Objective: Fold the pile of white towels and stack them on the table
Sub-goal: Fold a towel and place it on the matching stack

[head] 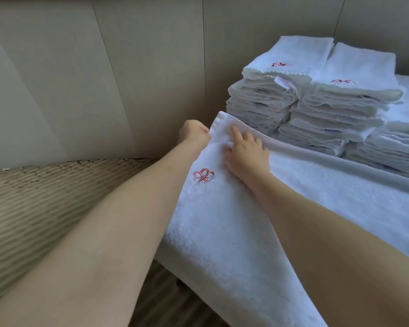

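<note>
Folding one towel (222, 208) at the table's left edge | our left hand (194, 134) pinches its far corner, right hand (246, 154) presses flat, fingers spread | three tall stacks (316, 102) done behind | we judge it late-stage

Beige panelled wall (99, 74) behind; ribbed tan woven seat (33, 197) (left of the table edge); dark striped floor (165, 300) below.

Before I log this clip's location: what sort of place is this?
Probably a hotel or spa linen area. Several stacks of folded white towels carry the same red embroidered logo as the towel being folded, beside padded wall panels and a woven seat.
</note>
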